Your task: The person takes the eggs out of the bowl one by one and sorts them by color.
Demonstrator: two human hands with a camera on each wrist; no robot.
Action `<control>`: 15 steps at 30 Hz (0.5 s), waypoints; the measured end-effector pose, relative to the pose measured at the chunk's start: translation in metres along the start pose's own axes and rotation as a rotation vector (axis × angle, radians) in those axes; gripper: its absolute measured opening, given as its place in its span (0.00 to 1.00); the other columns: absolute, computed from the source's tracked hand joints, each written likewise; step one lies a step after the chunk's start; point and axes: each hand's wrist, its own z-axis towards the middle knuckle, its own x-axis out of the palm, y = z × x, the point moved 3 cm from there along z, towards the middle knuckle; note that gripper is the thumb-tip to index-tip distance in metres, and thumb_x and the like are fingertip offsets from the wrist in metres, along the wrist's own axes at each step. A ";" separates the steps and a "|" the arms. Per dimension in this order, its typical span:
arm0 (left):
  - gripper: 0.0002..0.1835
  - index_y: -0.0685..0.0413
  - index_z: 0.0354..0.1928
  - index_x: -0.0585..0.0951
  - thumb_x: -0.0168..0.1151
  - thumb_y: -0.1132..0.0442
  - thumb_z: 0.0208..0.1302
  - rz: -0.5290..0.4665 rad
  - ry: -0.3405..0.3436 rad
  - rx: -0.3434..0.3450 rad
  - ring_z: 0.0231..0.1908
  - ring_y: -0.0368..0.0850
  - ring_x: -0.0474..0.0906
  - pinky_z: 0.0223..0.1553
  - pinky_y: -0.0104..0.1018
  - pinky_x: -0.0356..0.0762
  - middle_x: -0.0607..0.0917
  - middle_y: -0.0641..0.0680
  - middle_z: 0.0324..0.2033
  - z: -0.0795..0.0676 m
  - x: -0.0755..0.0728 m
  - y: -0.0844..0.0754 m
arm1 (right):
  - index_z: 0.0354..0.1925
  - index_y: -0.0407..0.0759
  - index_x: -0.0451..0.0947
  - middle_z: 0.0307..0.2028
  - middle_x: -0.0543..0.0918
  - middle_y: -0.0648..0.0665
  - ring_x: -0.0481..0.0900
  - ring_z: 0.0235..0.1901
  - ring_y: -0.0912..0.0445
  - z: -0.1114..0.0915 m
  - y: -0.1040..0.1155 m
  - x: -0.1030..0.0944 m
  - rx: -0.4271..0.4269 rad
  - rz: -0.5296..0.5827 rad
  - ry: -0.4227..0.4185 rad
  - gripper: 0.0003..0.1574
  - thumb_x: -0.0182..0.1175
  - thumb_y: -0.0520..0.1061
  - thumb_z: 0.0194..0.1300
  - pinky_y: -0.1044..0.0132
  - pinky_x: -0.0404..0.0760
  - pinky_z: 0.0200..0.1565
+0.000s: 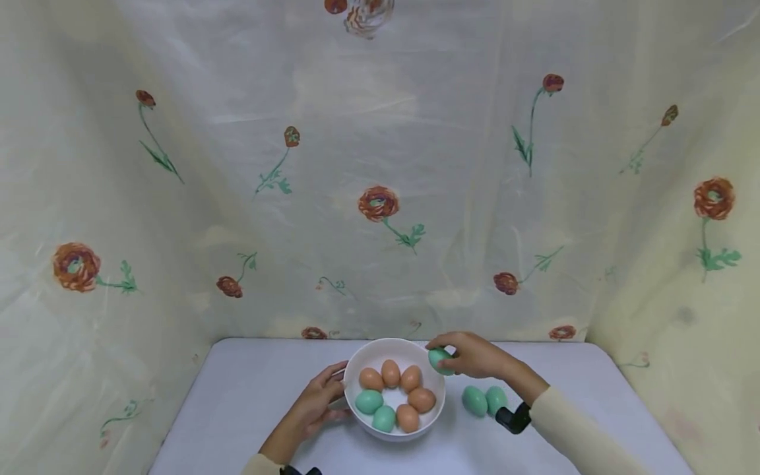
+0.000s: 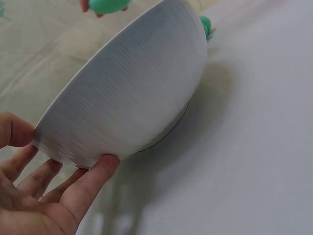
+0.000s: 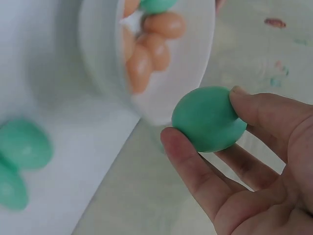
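Note:
A white bowl [image 1: 394,435] stands on the table, with several orange eggs [image 1: 421,400] and two green eggs [image 1: 384,418] ringed inside it. My left hand [image 1: 317,401] holds the bowl's left side; in the left wrist view its fingers [image 2: 90,188] are spread around the outer wall. Over the bowl's far right rim, my right hand [image 1: 475,356] pinches another green egg [image 3: 208,120] between thumb and fingers. That egg is up off the table, next to the rim in the right wrist view.
Right of the bowl, two more green eggs [image 1: 475,401] lie side by side on the white table [image 1: 231,402], below my right wrist. Flower-printed cloth [image 1: 332,264] hangs behind the table and along both sides.

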 end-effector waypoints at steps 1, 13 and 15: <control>0.35 0.52 0.75 0.62 0.54 0.66 0.66 0.004 -0.004 -0.003 0.65 0.59 0.73 0.50 0.57 0.84 0.63 0.64 0.74 0.000 0.000 0.000 | 0.59 0.43 0.79 0.58 0.81 0.39 0.83 0.37 0.56 -0.004 -0.006 -0.003 0.005 0.001 -0.006 0.23 0.65 0.41 0.65 0.63 0.86 0.35; 0.34 0.51 0.75 0.64 0.55 0.65 0.65 0.024 -0.019 -0.020 0.65 0.61 0.72 0.49 0.57 0.84 0.63 0.65 0.74 0.003 0.001 0.000 | 0.59 0.35 0.77 0.55 0.81 0.34 0.81 0.38 0.53 -0.059 -0.073 -0.025 0.131 0.078 -0.037 0.25 0.65 0.40 0.65 0.58 0.87 0.35; 0.34 0.51 0.75 0.63 0.54 0.66 0.65 0.019 -0.019 -0.025 0.66 0.61 0.72 0.50 0.57 0.84 0.63 0.65 0.74 0.001 0.001 0.000 | 0.59 0.35 0.77 0.54 0.81 0.34 0.80 0.39 0.52 -0.065 -0.083 -0.025 0.174 0.094 -0.052 0.25 0.66 0.39 0.64 0.58 0.87 0.35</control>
